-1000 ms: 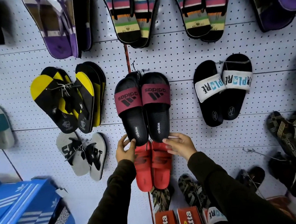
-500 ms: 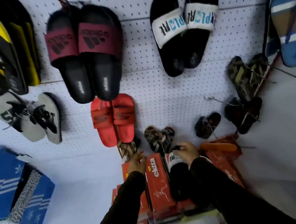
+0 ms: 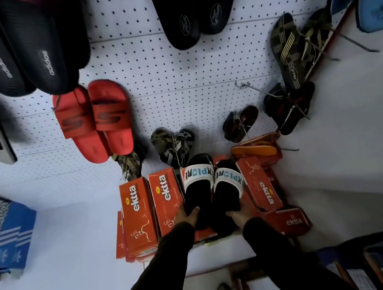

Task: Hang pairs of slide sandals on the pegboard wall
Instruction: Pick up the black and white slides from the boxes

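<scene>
Our left hand (image 3: 188, 216) grips one black slide sandal with a white printed strap (image 3: 198, 188). Our right hand (image 3: 239, 213) grips its mate (image 3: 226, 190). Orange cardboard shoeboxes (image 3: 137, 211) flank both hands.

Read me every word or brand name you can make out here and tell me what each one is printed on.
"adidas": each black slide, upper left.
"ekkta": orange boxes, on several faces.
"XPLORE": white straps of the black slides gripped by the left hand and right hand; letters partly hidden.
"S" logo: red slides.
Round heel logos on black slides up top, the striped sandal's label, and the blue boxes: unreadable.
</scene>
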A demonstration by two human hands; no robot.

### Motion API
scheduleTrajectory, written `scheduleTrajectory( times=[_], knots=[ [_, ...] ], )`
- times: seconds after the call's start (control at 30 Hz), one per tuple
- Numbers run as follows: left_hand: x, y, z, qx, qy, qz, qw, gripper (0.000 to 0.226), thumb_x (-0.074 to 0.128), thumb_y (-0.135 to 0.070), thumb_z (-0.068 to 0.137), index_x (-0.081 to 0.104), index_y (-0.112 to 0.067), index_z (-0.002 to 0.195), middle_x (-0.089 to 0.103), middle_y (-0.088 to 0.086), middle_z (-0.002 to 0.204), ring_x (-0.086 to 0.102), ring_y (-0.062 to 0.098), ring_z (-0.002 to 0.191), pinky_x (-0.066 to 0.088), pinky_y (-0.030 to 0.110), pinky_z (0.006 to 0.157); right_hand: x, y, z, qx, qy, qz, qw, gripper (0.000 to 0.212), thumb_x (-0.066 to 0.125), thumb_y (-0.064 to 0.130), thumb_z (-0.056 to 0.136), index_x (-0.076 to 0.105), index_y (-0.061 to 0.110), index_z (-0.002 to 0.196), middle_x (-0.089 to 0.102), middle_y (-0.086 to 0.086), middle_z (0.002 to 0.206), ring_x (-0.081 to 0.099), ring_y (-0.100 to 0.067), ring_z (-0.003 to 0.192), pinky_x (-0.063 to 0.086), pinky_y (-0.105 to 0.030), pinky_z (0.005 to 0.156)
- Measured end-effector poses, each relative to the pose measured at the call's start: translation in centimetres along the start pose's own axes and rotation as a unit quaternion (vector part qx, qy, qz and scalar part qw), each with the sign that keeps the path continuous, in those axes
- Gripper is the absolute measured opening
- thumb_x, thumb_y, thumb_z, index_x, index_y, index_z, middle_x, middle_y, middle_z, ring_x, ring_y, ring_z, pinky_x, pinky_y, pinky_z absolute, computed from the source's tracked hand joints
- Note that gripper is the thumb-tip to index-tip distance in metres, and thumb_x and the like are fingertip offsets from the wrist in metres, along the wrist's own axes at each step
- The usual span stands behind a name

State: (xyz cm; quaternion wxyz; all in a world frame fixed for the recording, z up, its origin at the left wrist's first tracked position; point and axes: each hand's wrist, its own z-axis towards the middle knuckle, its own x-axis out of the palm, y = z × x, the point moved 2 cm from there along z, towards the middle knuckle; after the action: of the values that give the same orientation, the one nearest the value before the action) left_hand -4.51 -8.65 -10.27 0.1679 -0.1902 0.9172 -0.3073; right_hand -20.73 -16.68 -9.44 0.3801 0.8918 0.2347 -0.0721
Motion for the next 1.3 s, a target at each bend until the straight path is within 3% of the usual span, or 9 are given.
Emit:
scheduleTrajectory(
  times=[0.2, 0.43, 0.57, 0.63, 0.7, 0.9, 0.97, 1.13, 1.3],
  knots=[
    [-0.5, -1.5, -1.1, -0.018, -0.040, 0.052, 0.998, 0.052, 0.061, -0.025, 0.087, 0.052, -0.003, 0.133, 0.061, 0.021, 0.131, 0.057, 0.037, 0.121, 0.044, 0.041, 0.107, -1.3, -0.6, -0.7, 0.048, 0.043, 0.052, 0.997, 0.054, 0.066, -0.004, 0.084, 0.052, 0.002, 0.136, 0.061, -0.021, 0.132, 0.058, -0.042, 0.123, 0.048, -0.055, 0.102],
    [-0.7, -0.3, -3.3, -0.012, -0.002, -0.005, 1.000, 0.041, 0.062, -0.013, 0.088, 0.057, 0.003, 0.125, 0.065, 0.022, 0.121, 0.063, 0.038, 0.113, 0.050, 0.041, 0.100, -3.0, -2.0, -1.5, 0.066, 0.056, 0.141, 0.986, 0.047, 0.066, -0.004, 0.084, 0.059, 0.002, 0.131, 0.066, -0.021, 0.123, 0.063, -0.039, 0.114, 0.053, -0.051, 0.097],
    [-1.3, -0.7, -5.2, 0.018, -0.019, -0.055, 0.998, 0.043, 0.064, -0.014, 0.087, 0.055, 0.002, 0.126, 0.065, 0.018, 0.119, 0.062, 0.039, 0.113, 0.052, 0.040, 0.093, -3.4, -0.5, -3.2, 0.029, 0.073, 0.170, 0.982, 0.042, 0.065, -0.004, 0.085, 0.061, 0.003, 0.127, 0.068, -0.018, 0.120, 0.068, -0.032, 0.097, 0.060, -0.036, 0.071],
    [-1.7, -1.4, -6.1, 0.046, -0.037, -0.073, 0.996, 0.045, 0.066, -0.015, 0.085, 0.055, 0.002, 0.126, 0.064, 0.014, 0.122, 0.063, 0.036, 0.113, 0.052, 0.040, 0.093, -3.7, 0.8, -4.2, 0.000, 0.092, 0.209, 0.974, 0.046, 0.061, -0.008, 0.086, 0.057, 0.001, 0.131, 0.062, -0.023, 0.131, 0.064, -0.039, 0.113, 0.059, -0.043, 0.079],
    [-2.1, -2.7, -7.3, 0.080, -0.037, -0.108, 0.990, 0.045, 0.065, -0.013, 0.086, 0.054, 0.001, 0.127, 0.063, 0.014, 0.119, 0.062, 0.032, 0.109, 0.051, 0.040, 0.092, -4.0, 2.7, -5.3, -0.041, 0.098, 0.218, 0.970, 0.051, 0.059, -0.011, 0.087, 0.053, 0.001, 0.136, 0.060, -0.020, 0.133, 0.059, -0.040, 0.123, 0.056, -0.039, 0.081],
    [-3.0, -7.3, -10.2, 0.211, -0.056, -0.147, 0.965, 0.042, 0.065, -0.009, 0.085, 0.056, 0.000, 0.125, 0.066, 0.019, 0.117, 0.062, 0.036, 0.115, 0.049, 0.053, 0.101, -5.7, 8.1, -6.6, -0.176, 0.073, 0.217, 0.957, 0.045, 0.067, -0.009, 0.079, 0.065, 0.012, 0.119, 0.067, -0.020, 0.127, 0.064, -0.037, 0.117, 0.049, -0.055, 0.101],
    [-3.4, -9.1, -11.6, 0.248, -0.063, -0.174, 0.951, 0.042, 0.062, -0.004, 0.087, 0.052, 0.003, 0.128, 0.063, 0.023, 0.123, 0.061, 0.032, 0.112, 0.050, 0.047, 0.099, -6.5, 10.2, -7.5, -0.210, 0.069, 0.213, 0.952, 0.052, 0.066, -0.010, 0.080, 0.058, 0.003, 0.130, 0.068, -0.020, 0.122, 0.065, -0.036, 0.113, 0.048, -0.055, 0.103],
    [-4.4, -14.3, -14.8, 0.334, -0.089, -0.202, 0.916, 0.047, 0.062, -0.003, 0.086, 0.050, 0.005, 0.130, 0.062, 0.023, 0.124, 0.058, 0.022, 0.099, 0.052, 0.013, 0.071, -8.6, 15.8, -11.7, -0.295, 0.058, 0.214, 0.929, 0.056, 0.065, -0.009, 0.083, 0.050, 0.000, 0.137, 0.065, -0.020, 0.117, 0.063, -0.031, 0.108, 0.048, -0.049, 0.105],
    [-5.4, -19.2, -18.6, 0.390, -0.079, -0.252, 0.882, 0.045, 0.062, -0.004, 0.086, 0.052, 0.001, 0.129, 0.060, 0.022, 0.129, 0.062, 0.027, 0.097, 0.053, 0.048, 0.096, -10.1, 21.0, -15.5, -0.360, 0.075, 0.235, 0.900, 0.056, 0.065, -0.007, 0.084, 0.050, 0.006, 0.136, 0.065, -0.022, 0.127, 0.062, -0.035, 0.120, 0.047, -0.051, 0.107]
  ],
)
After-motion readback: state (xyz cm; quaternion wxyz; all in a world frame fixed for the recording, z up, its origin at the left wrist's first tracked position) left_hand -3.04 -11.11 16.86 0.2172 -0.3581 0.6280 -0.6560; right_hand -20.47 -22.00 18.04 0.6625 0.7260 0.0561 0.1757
